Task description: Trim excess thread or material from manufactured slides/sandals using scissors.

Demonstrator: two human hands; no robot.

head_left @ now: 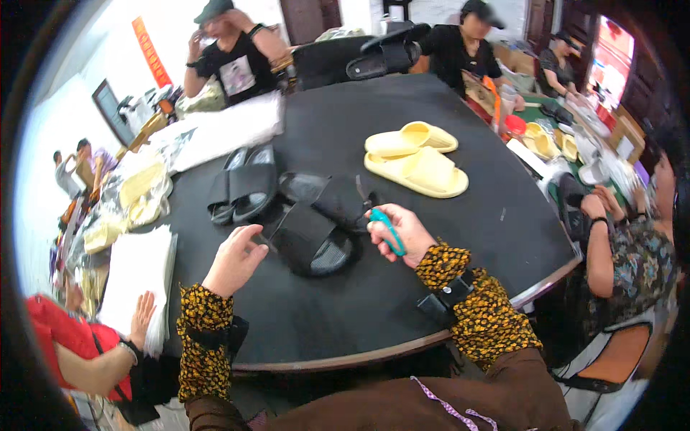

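Observation:
My right hand is closed around teal-handled scissors, their dark blades pointing away from me beside the black slippers. Just left of the nearest black slipper, my left hand is held with fingers curved and apart, nothing visible in it. A second black slipper lies behind the nearest one, partly covered by it. Further left, a pair of black slippers rests side by side. A yellow pair lies beyond my right hand.
The black table has a curved near edge. White sheets are stacked at left under another person's hand; more white sheets lie behind. Bagged yellow slippers fill the left side. Several people sit around; one at the far side holds black slippers.

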